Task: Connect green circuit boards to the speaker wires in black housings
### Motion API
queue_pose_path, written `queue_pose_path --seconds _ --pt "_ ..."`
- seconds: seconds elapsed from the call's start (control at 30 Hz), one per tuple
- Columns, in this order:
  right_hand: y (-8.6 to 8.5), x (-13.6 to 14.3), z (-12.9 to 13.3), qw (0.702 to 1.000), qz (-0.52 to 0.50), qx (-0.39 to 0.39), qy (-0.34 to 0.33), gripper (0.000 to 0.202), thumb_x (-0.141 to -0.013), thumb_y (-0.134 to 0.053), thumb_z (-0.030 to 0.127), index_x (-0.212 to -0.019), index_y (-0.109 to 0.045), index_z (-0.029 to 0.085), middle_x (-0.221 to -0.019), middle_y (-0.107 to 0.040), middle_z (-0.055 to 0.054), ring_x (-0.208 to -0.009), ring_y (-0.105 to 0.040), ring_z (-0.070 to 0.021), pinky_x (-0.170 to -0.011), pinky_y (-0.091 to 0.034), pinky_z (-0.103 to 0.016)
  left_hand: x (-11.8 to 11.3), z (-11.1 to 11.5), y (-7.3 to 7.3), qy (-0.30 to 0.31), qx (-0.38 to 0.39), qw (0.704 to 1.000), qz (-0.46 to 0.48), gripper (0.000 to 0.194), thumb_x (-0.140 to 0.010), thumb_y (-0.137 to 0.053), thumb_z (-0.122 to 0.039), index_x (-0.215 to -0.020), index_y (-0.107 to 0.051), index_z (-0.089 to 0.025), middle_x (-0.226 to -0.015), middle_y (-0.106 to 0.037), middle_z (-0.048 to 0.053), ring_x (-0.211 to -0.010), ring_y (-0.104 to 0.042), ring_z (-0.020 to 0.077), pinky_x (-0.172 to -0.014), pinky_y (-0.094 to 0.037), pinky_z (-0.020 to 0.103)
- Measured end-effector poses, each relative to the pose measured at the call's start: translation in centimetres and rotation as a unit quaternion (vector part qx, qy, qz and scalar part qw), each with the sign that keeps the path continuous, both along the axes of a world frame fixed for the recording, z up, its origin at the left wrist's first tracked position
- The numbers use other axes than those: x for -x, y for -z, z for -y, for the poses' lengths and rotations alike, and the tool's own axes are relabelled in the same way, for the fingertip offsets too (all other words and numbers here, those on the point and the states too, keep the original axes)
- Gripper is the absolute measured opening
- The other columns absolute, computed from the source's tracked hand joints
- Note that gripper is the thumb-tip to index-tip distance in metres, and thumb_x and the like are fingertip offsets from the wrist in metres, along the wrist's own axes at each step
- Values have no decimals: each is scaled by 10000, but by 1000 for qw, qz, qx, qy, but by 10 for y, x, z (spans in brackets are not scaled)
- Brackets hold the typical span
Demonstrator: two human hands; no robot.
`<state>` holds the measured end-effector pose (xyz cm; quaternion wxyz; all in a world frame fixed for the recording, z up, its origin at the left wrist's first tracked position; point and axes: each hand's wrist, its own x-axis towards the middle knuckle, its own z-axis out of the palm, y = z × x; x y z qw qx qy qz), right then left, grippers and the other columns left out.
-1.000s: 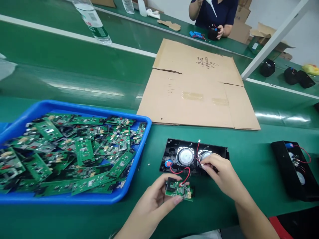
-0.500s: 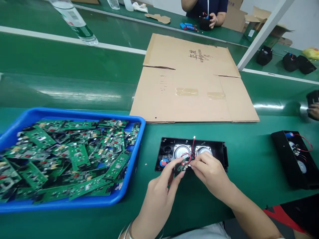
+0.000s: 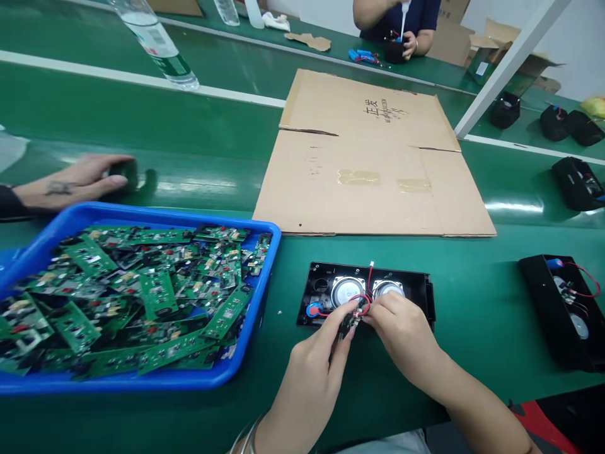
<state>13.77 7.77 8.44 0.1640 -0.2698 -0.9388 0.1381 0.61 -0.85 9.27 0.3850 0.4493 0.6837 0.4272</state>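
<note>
A black speaker case (image 3: 420, 296) lies open on the green bench before me, holding two round speakers (image 3: 347, 292) and a round blue part (image 3: 314, 309). Above its front edge, my left hand (image 3: 312, 362) pinches a small circuit board (image 3: 348, 323) between thumb and fingers. The board is tilted nearly edge-on. My right hand (image 3: 406, 328) is closed at the board's right end, fingertips pinching a wire plug that they mostly hide. Red wire (image 3: 363, 299) loops over the board, and another red lead (image 3: 370, 274) with a white plug sticks out past the case's back edge.
A blue tray (image 3: 276, 246) heaped with green circuit boards stands left. Behind lies flattened cardboard (image 3: 321, 208). Another person's hand (image 3: 80, 183) reaches in beyond the tray; a co-worker (image 3: 397, 25) works opposite. Black cases (image 3: 543, 315) (image 3: 577, 183) sit right; a bottle (image 3: 165, 53) stands back left.
The board in my left hand has turned more edge-on, and my right fingertips have closed in over the plug. Another person's hand has appeared at left. At far right, a black case now sits without a hand.
</note>
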Motion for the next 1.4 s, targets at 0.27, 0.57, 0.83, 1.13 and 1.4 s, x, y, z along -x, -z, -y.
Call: queue_pose_path --seconds 0.27,0.57,0.83,1.13,1.4 --pt "-3 -2 -17 991 -30 125 -45 127 -891 -479 166 -876 -597 123 -727 -600 -56 -673 -503 -171 -597 -418 -278 5 -5 -8 6 -5 998 57 319 -785 -527 -200 -1071 -653 -264 -638 -704 8 -855 -674 252 -753 -517 295" --pt "-2 3 -25 984 -62 142 -87 174 -903 -477 258 -835 -590 145 -715 -620 -39 -637 -501 -145 -629 -423 -274 11 -5 -7 11 2 998 65 263 -772 -564 -234 -1008 -680 -255 -416 -556 -29 -750 -678 254 -708 -528 304" --pt "-7 5 -23 963 -92 231 100 130 -853 -563 278 -936 -596 184 -807 -595 -24 -577 -539 -105 -537 -464 -217 4 5 -3 -79 29 993 86 248 -776 -577 -327 -1000 -639 -238 -695 -691 2 -662 -682 202 -573 -536 244" --pt "8 5 -20 857 -247 398 215 145 -785 -566 323 -788 -497 195 -701 -589 9 -453 -518 -91 -435 -439 -218 -2 1 -4 -172 67 944 273 372 -718 -642 -412 -988 -530 -182 -885 -713 73 -844 -689 268 -751 -573 395" --pt "7 -17 -10 781 -313 468 270 340 -714 -648 467 -790 -515 163 -690 -600 -27 -397 -479 -70 -304 -313 -160 0 -6 -1 -184 77 895 398 441 -701 -686 -403 -1003 -460 -176 -803 -726 75 -860 -685 289 -798 -550 427"
